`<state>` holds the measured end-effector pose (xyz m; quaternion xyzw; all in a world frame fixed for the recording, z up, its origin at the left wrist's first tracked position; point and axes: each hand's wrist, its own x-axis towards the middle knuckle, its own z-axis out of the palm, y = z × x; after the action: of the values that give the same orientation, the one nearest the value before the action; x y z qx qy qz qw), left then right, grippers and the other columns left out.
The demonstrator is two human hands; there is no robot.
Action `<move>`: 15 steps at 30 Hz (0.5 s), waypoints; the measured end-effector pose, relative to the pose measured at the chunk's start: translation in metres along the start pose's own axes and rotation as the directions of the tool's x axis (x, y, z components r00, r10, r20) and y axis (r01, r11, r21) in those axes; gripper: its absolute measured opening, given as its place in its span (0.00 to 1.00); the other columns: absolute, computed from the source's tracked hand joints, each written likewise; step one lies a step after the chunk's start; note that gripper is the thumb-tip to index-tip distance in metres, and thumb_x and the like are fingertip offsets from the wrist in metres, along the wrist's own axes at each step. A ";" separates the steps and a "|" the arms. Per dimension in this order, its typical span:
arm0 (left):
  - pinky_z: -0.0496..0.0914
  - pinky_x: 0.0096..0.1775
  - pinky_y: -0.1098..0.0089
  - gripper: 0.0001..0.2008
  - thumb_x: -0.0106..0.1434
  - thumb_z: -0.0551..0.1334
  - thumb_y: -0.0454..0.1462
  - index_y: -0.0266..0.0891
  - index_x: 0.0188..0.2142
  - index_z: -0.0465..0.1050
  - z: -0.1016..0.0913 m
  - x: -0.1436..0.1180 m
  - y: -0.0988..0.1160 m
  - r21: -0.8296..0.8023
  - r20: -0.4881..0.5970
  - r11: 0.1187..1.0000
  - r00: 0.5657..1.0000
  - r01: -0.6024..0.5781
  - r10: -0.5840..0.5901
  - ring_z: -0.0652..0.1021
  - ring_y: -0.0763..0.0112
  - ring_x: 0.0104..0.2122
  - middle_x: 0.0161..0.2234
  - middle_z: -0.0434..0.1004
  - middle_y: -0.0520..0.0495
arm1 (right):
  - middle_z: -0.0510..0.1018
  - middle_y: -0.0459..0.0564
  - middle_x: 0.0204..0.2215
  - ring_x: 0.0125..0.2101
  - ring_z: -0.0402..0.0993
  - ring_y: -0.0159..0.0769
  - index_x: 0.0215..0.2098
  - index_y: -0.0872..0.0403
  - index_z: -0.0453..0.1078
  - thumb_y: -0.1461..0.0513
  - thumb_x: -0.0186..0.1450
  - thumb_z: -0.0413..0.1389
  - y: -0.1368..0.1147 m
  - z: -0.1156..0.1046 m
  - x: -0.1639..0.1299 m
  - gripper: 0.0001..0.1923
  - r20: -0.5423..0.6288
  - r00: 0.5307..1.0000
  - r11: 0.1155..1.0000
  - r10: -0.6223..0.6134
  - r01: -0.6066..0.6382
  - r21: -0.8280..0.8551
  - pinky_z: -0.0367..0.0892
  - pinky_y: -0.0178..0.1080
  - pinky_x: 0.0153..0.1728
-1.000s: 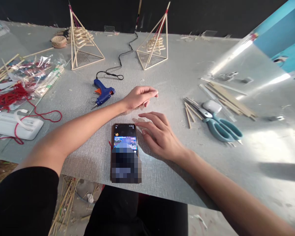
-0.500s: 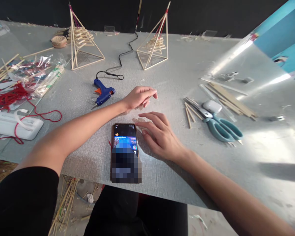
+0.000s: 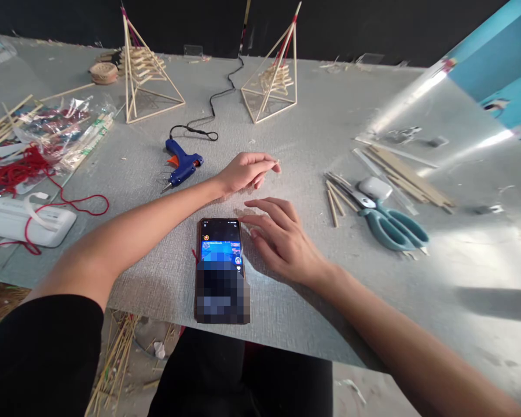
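A smartphone (image 3: 219, 231) with a lit screen lies face up near the table's front edge, its lower part blurred out. Just right of it rests my right hand (image 3: 282, 240), open and palm down, with fingers spread. Its index fingertip is at the phone's upper right corner. My left hand (image 3: 247, 172) lies on its side beyond the phone, thumb and fingertips drawn together; whatever they may pinch is too small to make out. Left of that hand is a blue hot glue gun (image 3: 184, 165) with an orange trigger, lying on the table untouched.
Two stick pyramids (image 3: 132, 87) (image 3: 269, 95) stand at the back, a black cord (image 3: 212, 104) between them. Teal-handled scissors (image 3: 382, 220), a white case (image 3: 375, 187) and wooden sticks (image 3: 408, 174) lie right. Red yarn (image 3: 21, 168) and a white power strip (image 3: 47, 226) are left.
Both hands stay almost where they were; the left fingertips shift very slightly. The picture on the phone screen is different.
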<state>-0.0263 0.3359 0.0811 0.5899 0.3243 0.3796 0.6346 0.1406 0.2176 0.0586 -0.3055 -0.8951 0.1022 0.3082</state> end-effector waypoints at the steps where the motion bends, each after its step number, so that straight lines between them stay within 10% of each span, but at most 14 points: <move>1: 0.63 0.28 0.76 0.13 0.74 0.58 0.33 0.34 0.33 0.76 0.000 0.000 0.000 -0.001 -0.003 1.000 1.000 0.000 0.000 0.67 0.82 0.18 0.15 0.60 0.60 | 0.74 0.56 0.61 0.62 0.66 0.55 0.60 0.47 0.70 0.67 0.73 0.52 0.000 0.000 0.000 0.20 0.001 1.000 1.000 0.001 -0.001 0.002 0.67 0.66 0.62; 15: 0.64 0.27 0.75 0.14 0.73 0.60 0.34 0.36 0.29 0.75 0.001 0.000 -0.002 0.018 0.005 1.000 1.000 -0.017 0.017 0.64 0.84 0.18 0.17 0.62 0.60 | 0.74 0.57 0.60 0.62 0.65 0.54 0.60 0.49 0.70 0.67 0.74 0.51 -0.001 -0.001 0.000 0.18 0.002 1.000 1.000 -0.006 0.006 -0.018 0.66 0.63 0.62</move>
<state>-0.0256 0.3358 0.0794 0.5991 0.3212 0.3806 0.6269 0.1403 0.2173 0.0596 -0.3056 -0.8972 0.0936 0.3048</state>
